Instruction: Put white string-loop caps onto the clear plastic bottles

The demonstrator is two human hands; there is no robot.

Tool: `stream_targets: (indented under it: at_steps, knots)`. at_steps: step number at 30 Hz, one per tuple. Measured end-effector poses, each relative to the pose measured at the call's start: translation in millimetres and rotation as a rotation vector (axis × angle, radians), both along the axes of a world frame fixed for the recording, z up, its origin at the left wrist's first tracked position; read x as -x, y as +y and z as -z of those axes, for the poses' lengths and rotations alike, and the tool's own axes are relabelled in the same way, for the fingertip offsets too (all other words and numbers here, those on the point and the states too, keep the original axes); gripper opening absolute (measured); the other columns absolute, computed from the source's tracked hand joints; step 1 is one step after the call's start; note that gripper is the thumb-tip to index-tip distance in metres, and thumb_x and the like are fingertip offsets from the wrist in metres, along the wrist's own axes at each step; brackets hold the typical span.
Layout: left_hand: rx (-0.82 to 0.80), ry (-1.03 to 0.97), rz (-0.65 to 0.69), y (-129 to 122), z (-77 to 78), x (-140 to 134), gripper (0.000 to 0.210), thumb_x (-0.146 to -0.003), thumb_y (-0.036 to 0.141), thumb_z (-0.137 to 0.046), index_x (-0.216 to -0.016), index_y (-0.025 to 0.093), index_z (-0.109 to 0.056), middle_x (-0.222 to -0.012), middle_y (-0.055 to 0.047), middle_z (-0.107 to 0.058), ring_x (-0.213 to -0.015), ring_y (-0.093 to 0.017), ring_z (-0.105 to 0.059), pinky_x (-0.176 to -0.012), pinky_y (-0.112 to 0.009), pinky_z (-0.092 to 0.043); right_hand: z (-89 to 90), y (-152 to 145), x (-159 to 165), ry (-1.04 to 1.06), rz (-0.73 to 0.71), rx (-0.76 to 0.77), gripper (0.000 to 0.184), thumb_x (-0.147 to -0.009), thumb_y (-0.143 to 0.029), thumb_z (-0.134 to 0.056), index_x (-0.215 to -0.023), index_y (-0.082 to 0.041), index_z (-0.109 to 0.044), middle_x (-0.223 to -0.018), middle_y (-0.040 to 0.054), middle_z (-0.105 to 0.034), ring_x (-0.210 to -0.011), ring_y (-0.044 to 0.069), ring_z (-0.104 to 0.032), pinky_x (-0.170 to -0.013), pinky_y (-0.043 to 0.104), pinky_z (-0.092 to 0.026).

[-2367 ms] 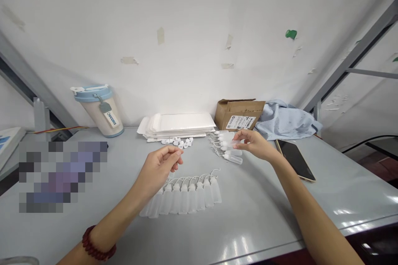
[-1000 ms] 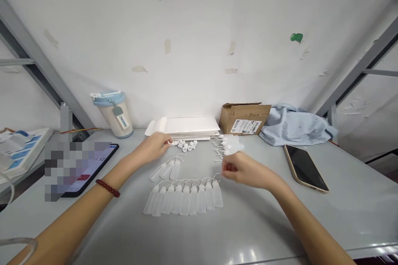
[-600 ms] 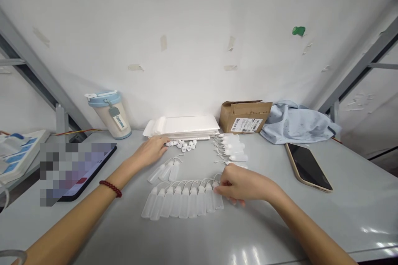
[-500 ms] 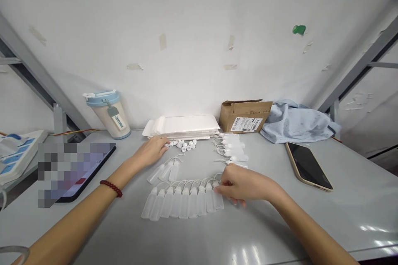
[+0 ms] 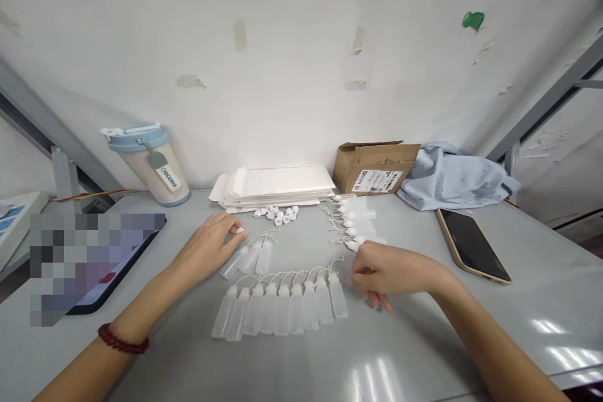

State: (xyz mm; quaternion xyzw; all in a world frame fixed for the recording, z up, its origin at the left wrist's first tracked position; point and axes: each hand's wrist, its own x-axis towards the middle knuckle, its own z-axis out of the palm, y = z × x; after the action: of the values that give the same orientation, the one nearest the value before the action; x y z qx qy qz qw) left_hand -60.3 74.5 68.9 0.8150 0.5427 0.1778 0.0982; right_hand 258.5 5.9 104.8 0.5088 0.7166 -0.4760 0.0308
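My left hand (image 5: 210, 242) pinches a small white cap (image 5: 240, 230) between thumb and forefinger, left of a small pile of similar white caps (image 5: 277, 216). Beside its fingertips lies a group of three clear squeeze bottles (image 5: 254, 257) with thin curved tubes. In front, a row of several such bottles (image 5: 282, 311) lies side by side, tubes pointing away from me. My right hand (image 5: 386, 270) is just right of the row's last bottle (image 5: 337, 295), fingers curled in and nothing visible in them. Beyond it, more bottles (image 5: 360, 216) lie sideways in a column, the nearest partly hidden by this hand.
A stack of white packets (image 5: 282, 182) rests against the wall. Beside it stand a cardboard box (image 5: 377, 166) and a crumpled blue cloth (image 5: 456, 176). One phone (image 5: 473, 245) lies at right, a blurred-out tablet or phone (image 5: 117, 270) at left. A tumbler (image 5: 153, 166) stands back left.
My left hand has drawn back from the cap pile toward me with a cap in its fingers. My right hand has let go of the row's last bottle and moved right. The view has shifted slightly.
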Motion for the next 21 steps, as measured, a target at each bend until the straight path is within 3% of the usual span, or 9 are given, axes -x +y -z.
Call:
stream_targets:
  at_steps: [5, 14, 17, 21]
  knots:
    - [-0.098, -0.040, 0.020, -10.2, -7.2, -8.5, 0.023, -0.082, 0.041, -0.043, -0.084, 0.021, -0.055, -0.086, -0.006, -0.059, -0.088, -0.025, -0.055, -0.071, -0.033, -0.042, 1.5, 6.7, -14.2, -0.089, 0.015, 0.019, 0.019, -0.070, -0.019, -0.040, -0.055, -0.016, -0.052, -0.057, 0.0019, -0.063, -0.045, 0.012, -0.059, -0.042, 0.020, -0.040]
    - [-0.192, -0.097, 0.152, -26.2, -8.9, -24.9, 0.019, -0.086, 0.035, -0.043, -0.085, 0.021, -0.055, -0.084, -0.006, -0.057, -0.083, -0.022, -0.052, -0.069, -0.032, -0.042, 4.4, 16.8, -20.0, -0.091, 0.096, -0.043, 0.016, -0.071, -0.020, -0.044, -0.056, -0.017, -0.049, -0.057, 0.0017, -0.063, -0.049, 0.015, -0.061, -0.051, 0.024, -0.043]
    - [-0.154, -0.153, 0.166, -29.9, -10.0, -29.3, 0.019, -0.085, 0.035, -0.045, -0.086, 0.020, -0.057, -0.083, -0.005, -0.057, -0.083, -0.021, -0.053, -0.068, -0.031, -0.043, 2.8, 17.8, -21.1, -0.067, 0.090, -0.054, 0.018, -0.073, -0.021, -0.043, -0.057, -0.017, -0.048, -0.058, 0.0012, -0.063, -0.050, 0.014, -0.061, -0.052, 0.024, -0.042]
    - [0.034, -0.288, 0.096, -37.1, -15.8, -36.9, 0.021, -0.083, 0.040, -0.048, -0.085, 0.022, -0.060, -0.085, -0.005, -0.059, -0.082, -0.021, -0.054, -0.055, -0.026, -0.041, 0.0, 13.7, -13.7, 0.000, 0.080, -0.073, 0.019, -0.075, -0.020, -0.042, -0.057, -0.017, -0.049, -0.058, 0.0010, -0.063, -0.048, 0.013, -0.060, -0.053, 0.023, -0.043]
